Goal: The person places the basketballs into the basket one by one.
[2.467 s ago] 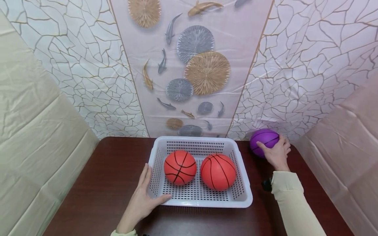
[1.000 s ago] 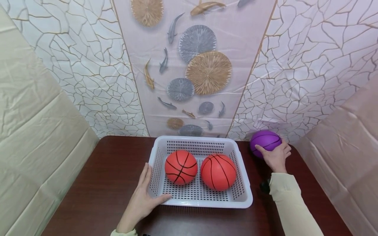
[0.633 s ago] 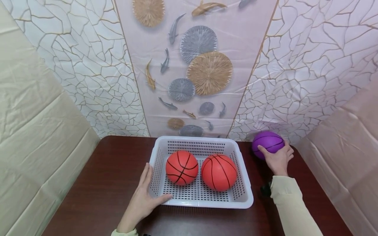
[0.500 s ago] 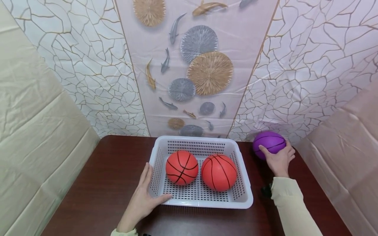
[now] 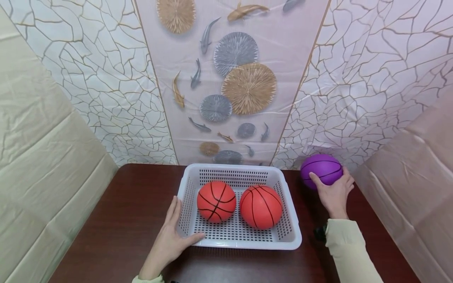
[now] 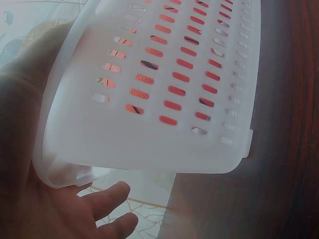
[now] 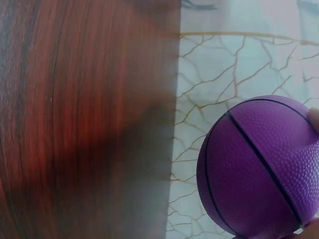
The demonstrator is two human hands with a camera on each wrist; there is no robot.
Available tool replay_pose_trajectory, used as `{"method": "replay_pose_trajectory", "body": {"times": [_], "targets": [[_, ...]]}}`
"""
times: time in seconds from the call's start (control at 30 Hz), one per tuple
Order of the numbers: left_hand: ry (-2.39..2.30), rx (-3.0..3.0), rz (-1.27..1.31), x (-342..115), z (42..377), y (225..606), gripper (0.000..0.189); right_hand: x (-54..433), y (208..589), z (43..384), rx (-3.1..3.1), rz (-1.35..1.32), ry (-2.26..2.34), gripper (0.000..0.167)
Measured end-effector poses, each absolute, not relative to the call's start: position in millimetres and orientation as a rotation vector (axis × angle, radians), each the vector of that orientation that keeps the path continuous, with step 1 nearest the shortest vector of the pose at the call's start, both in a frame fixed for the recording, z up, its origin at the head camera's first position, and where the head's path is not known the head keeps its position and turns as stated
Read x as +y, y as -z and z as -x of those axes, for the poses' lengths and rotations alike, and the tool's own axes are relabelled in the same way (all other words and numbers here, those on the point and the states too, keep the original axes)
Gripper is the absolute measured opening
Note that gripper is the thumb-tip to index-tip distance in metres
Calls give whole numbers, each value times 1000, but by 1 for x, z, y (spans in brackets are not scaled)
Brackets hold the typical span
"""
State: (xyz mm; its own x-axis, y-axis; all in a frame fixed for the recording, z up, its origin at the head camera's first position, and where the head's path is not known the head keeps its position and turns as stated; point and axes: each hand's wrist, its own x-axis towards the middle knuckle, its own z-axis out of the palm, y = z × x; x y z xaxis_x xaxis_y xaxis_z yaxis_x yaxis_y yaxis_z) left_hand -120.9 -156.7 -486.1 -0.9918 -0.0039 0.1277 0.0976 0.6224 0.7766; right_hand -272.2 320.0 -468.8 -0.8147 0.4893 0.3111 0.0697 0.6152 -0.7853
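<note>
A white perforated plastic basket point(image 5: 244, 244) holds two red toy basketballs, the left ball point(image 5: 216, 202) and the right ball point(image 5: 261, 207). My left hand point(image 5: 166, 237) rests on the basket's front left corner, its fingers straight along the left side and its thumb on the front rim. In the left wrist view, several fingers point(image 6: 105, 200) reach past the basket's wall point(image 6: 119, 142). At the back right, my right hand point(image 5: 334, 194) grips a purple toy basketball point(image 5: 320, 167) between thumb and fingers. The purple ball looks slightly raised off the table; its underside is hidden.
The dark brown wooden table point(image 5: 131, 204) ends at a patterned cloth backdrop point(image 5: 354, 98) close behind the purple ball. Beige cloth walls stand at the left point(image 5: 53, 157) and right point(image 5: 407, 173).
The purple ball was first at the back edge under my right hand; it has shifted slightly right and looks larger, as if lifted. The left hand and basket have stayed put.
</note>
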Motion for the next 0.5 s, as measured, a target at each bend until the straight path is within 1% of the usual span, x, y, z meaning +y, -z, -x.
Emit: {"method": "replay_pose_trajectory", "body": {"times": [0.5], "targets": [[1322,-2736,81,-157,121,486,123,294,437,253,-2364,309,-1122,105]]}}
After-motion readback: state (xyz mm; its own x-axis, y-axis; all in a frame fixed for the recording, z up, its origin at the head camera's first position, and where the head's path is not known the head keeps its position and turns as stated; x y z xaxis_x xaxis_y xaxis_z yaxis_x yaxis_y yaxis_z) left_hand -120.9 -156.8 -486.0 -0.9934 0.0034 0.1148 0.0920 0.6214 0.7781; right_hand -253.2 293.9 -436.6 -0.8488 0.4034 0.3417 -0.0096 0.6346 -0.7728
